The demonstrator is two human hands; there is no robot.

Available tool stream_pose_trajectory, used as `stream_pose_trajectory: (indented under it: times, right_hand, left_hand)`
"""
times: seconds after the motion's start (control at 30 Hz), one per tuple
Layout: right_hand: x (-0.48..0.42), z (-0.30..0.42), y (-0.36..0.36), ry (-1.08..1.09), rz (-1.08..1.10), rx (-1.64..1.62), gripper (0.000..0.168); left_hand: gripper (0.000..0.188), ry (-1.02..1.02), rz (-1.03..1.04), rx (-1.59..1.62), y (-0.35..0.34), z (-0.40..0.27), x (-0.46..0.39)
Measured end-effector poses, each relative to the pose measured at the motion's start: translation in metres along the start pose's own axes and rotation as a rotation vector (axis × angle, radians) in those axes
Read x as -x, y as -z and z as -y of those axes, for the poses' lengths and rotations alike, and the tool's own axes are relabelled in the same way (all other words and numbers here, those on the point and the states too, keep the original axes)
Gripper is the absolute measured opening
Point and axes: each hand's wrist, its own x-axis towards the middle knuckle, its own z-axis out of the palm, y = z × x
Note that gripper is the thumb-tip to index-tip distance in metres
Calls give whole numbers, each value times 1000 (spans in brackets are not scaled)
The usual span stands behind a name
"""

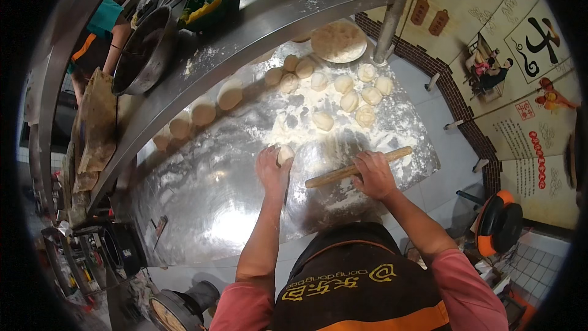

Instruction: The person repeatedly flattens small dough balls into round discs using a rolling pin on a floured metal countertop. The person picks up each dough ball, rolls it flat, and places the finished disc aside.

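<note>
In my left hand is a small ball of dough, held between thumb and fingers just above the steel worktop or on it; I cannot tell which. My right hand grips a wooden rolling pin around its middle, and the pin lies slanted, its far end up to the right. Beyond my hands, several floured dough balls sit on a patch of white flour. One dough ball rests apart, nearer to me. Further left stands a row of larger dough pieces in the shelf's shadow.
A steel shelf crosses above the worktop's far side, bearing a metal bowl and a green tub. Beneath its right end is a round floured tray, near a steel post. A thin tool lies left. Another person's arm shows upper left.
</note>
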Motion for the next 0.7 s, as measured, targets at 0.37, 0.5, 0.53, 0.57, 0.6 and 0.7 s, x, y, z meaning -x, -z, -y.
stream_pose_trajectory:
  times: [0.37,0.5,0.53,0.57,0.6,0.7]
  right_hand:
    - [1,-3,-5,-3,4,39,54]
    - [0,-5,-7,-8,-6,-10,53]
    - [0,-5,-7,-3,-20,-13,52]
    - [1,-5,-7,1,-35,-16,52]
    - [1,-4,-7,7,-49,-18,51]
    - [0,-4,-4,-5,-46,-25,50]
  left_hand:
    - [43,71,-9,-99,-23,2,-32]
    - [41,438,164,308,-1,11,-45]
    - [41,624,228,467,7,7,-49]
    - [42,557,205,357,14,3,-54]
    - [43,490,180,248,23,-3,-60]
    - [45,309,186,-15,29,-11,-76]
